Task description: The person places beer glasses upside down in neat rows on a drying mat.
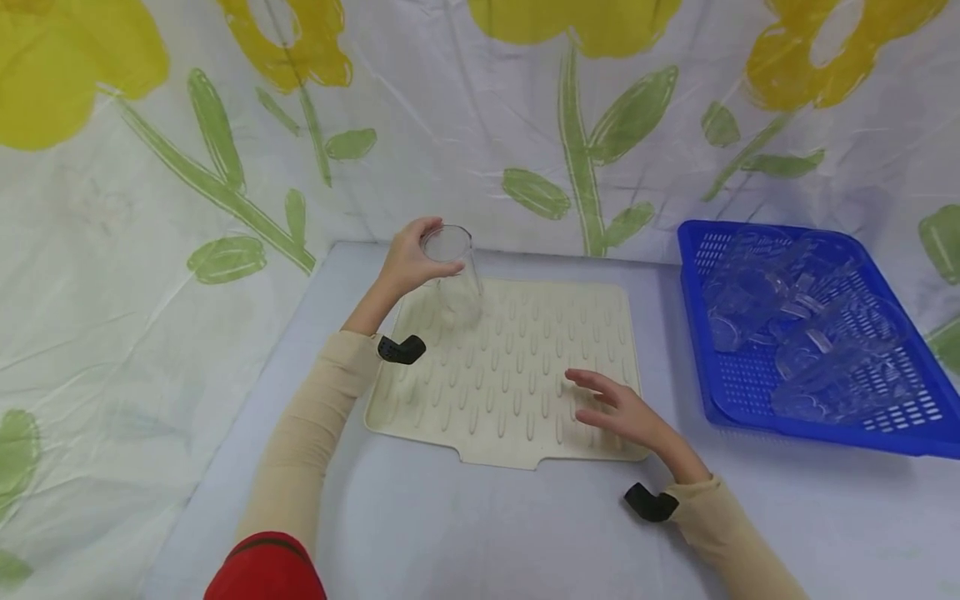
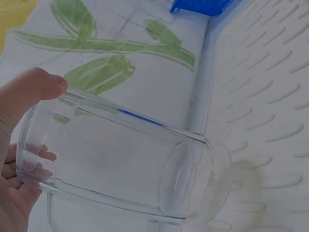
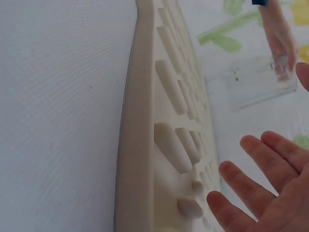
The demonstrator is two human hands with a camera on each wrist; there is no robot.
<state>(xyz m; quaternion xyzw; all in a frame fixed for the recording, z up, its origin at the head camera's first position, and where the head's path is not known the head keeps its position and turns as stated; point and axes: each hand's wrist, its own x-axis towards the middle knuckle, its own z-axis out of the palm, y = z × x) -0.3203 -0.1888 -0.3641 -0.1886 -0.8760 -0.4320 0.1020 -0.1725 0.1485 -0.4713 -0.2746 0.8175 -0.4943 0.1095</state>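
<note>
At the rim, my left hand [image 1: 417,257] grips a clear glass mug [image 2: 120,150], thumb on one side and fingers on the other. The mug stands over the far left corner of a cream ridged drying mat [image 1: 498,446]; its base is close over the ridges in the left wrist view. Part of its handle shows along the lower edge there. My right hand [image 1: 618,410] hovers over the mat's near right part, fingers spread and holding nothing. In the right wrist view its fingers [image 3: 251,186] are beside the mat's raised ridges.
A blue perforated basket [image 1: 697,358] stands to the right of the mat, with several clear glass mugs [image 1: 840,383] lying in it. The white table [image 1: 420,517] meets a flower-printed sheet [image 1: 450,125] at the back and left.
</note>
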